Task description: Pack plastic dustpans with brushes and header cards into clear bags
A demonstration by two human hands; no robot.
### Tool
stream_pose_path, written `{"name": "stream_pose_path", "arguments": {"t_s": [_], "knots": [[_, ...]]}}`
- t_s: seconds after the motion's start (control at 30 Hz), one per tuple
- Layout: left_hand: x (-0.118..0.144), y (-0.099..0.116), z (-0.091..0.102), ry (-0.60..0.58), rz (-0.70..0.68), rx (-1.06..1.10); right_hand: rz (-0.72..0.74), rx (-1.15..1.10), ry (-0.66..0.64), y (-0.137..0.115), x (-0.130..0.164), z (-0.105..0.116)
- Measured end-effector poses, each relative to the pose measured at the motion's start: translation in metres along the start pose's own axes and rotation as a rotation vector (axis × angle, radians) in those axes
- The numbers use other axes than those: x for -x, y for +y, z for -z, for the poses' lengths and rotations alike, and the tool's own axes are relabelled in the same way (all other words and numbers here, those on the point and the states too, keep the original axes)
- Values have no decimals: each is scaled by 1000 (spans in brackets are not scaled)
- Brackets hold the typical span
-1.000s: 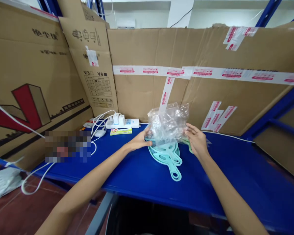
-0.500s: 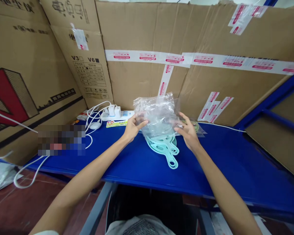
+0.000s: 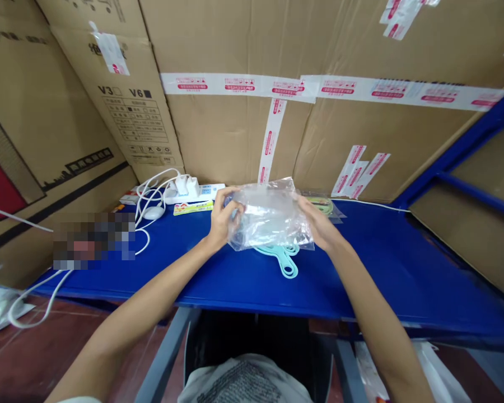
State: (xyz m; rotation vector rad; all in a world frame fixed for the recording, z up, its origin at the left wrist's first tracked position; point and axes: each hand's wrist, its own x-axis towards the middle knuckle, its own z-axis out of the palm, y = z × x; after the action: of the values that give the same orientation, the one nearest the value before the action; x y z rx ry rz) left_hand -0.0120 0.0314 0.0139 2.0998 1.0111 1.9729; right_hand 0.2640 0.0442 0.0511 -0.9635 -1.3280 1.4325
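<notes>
A stack of clear plastic bags point(image 3: 273, 215) is held up between both hands above the blue table. My left hand point(image 3: 224, 219) grips the left edge, its fingers curled round the plastic. At the right edge my right hand point(image 3: 319, 224) has hold of the bags, with its fingertips partly hidden behind them. Beneath the bags lie light turquoise plastic pieces with looped handles point(image 3: 286, 263); their upper parts are covered by the bags. Behind my right hand, a clear packet with a green item point(image 3: 322, 205) lies on the table.
A white power strip point(image 3: 193, 192) with plugs and tangled white cables stands at the back left, beside a white mouse-shaped object point(image 3: 153, 212) and a yellow-green strip point(image 3: 193, 207). Taped cardboard point(image 3: 227, 134) walls the back of the blue table point(image 3: 403, 268). A blurred patch covers things at left.
Both hands have tilted and lowered the bags, which now lie flatter and hide more of the turquoise pieces. My left fingers have curled further round the edge. The camera view has shifted slightly.
</notes>
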Motion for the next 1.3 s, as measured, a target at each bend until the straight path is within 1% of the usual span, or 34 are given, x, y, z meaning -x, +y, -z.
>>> {"name": "stream_pose_path", "arguments": {"t_s": [0.03, 0.07, 0.13, 0.2, 0.23, 0.27, 0.3, 0.33, 0.4, 0.43, 0.47, 0.5, 0.53, 0.6, 0.67, 0.7, 0.77, 0.83, 0.87, 0.9, 0.93, 0.97, 1.0, 1.07, 1.13, 1.17, 1.2, 1.23, 1.3], "knots": [[1, 2, 0, -36, 13, 29, 23, 43, 3, -3, 5, -3], [1, 5, -1, -47, 30, 56, 55, 81, 12, -5, 12, -7], [-1, 10, -1, 16, 88, 103, 136, 118, 60, -11, 32, -14], [-2, 14, -1, 100, 188, 187, 257, 106, 190, -14, 59, -23], [-3, 15, -1, 102, 263, 256, 334, 96, 287, -15, 74, -28], [-4, 16, -1, 69, 358, 347, 398, 93, 379, -14, 88, -33], [-5, 16, 0, 1, 473, 452, 432, 115, 433, -13, 100, -39], [-6, 16, 1, -89, 602, 559, 451, 153, 446, -12, 110, -45], [-8, 17, 5, -276, 841, 740, 441, 266, 395, -12, 119, -53], [-10, 18, 8, -349, 920, 812, 426, 329, 349, -13, 117, -55], [-11, 19, 11, -398, 959, 871, 418, 384, 311, -16, 112, -55], [-13, 20, 14, -422, 961, 919, 420, 427, 285, -20, 104, -53], [-14, 21, 17, -424, 934, 954, 431, 457, 266, -25, 94, -51], [-14, 21, 21, -419, 845, 960, 469, 485, 254, -32, 74, -48], [-13, 20, 20, -373, 765, 861, 485, 497, 276, -28, 67, -50], [-12, 18, 19, -330, 740, 795, 484, 502, 309, -21, 71, -53], [-10, 14, 15, -203, 726, 692, 485, 504, 423, 2, 97, -61], [-9, 10, 12, -66, 729, 654, 478, 500, 571, 29, 139, -67], [-9, 7, 12, -16, 728, 644, 443, 502, 626, 39, 162, -68], [-9, 5, 13, 21, 725, 631, 403, 515, 709, 47, 185, -67], [-10, 2, 14, 41, 719, 611, 333, 541, 794, 50, 205, -64], [-10, 0, 15, 51, 711, 591, 255, 578, 851, 51, 221, -60], [-10, -3, 17, 55, 703, 575, 215, 618, 886, 48, 234, -55], [-10, -6, 18, 69, 693, 562, 233, 663, 978, 39, 246, -45], [-9, -8, 17, 82, 689, 561, 327, 650, 1067, 32, 245, -38], [-8, -9, 17, 82, 687, 560, 362, 637, 1068, 31, 240, -35], [-8, -10, 16, 77, 680, 555, 390, 631, 1029, 31, 231, -32], [-7, -11, 15, 69, 672, 547, 416, 627, 948, 30, 219, -30], [-6, -14, 15, 69, 656, 529, 483, 630, 727, 26, 184, -27]]}}
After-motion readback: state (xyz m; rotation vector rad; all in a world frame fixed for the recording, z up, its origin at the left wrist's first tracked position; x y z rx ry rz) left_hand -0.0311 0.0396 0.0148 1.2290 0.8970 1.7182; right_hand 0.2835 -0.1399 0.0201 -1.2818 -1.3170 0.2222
